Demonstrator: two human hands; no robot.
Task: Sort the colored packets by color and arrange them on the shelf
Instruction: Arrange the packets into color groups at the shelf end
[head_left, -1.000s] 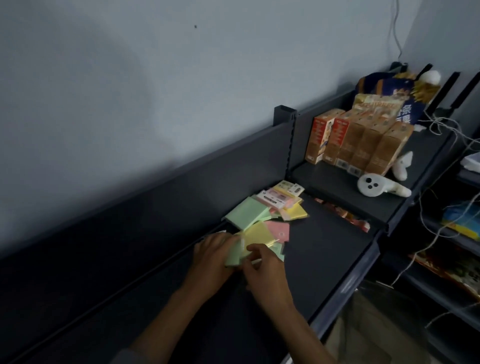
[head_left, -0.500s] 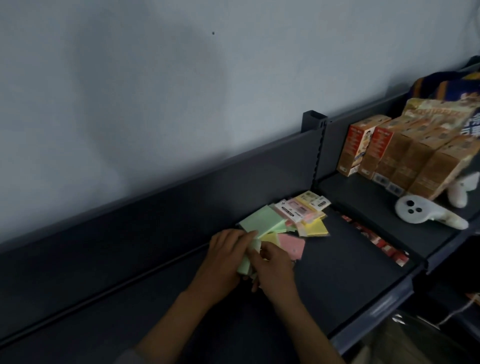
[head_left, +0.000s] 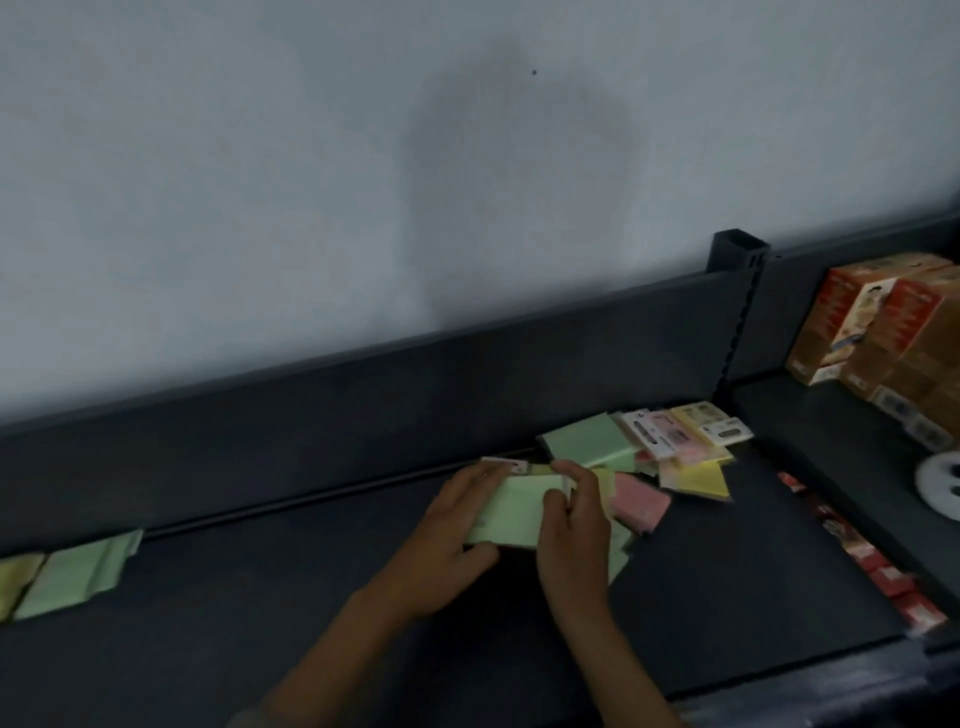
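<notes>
With green (head_left: 72, 574) and yellow rows (head_left: 15, 579) begun far left, our left hand (head_left: 447, 540) and right hand (head_left: 574, 535) gripped a green packet (head_left: 511, 514), the mixed pile (head_left: 670, 457) unsorted

The yellow packet (head_left: 15, 582) at far left is cut by the frame's left edge. The orange boxes (head_left: 883, 332) and a white object (head_left: 940, 483) run off the right edge. The right hand (head_left: 574, 530) covers part of the green packet (head_left: 511, 512). Label print on the mixed pile (head_left: 675, 441) is too blurred to read.
</notes>
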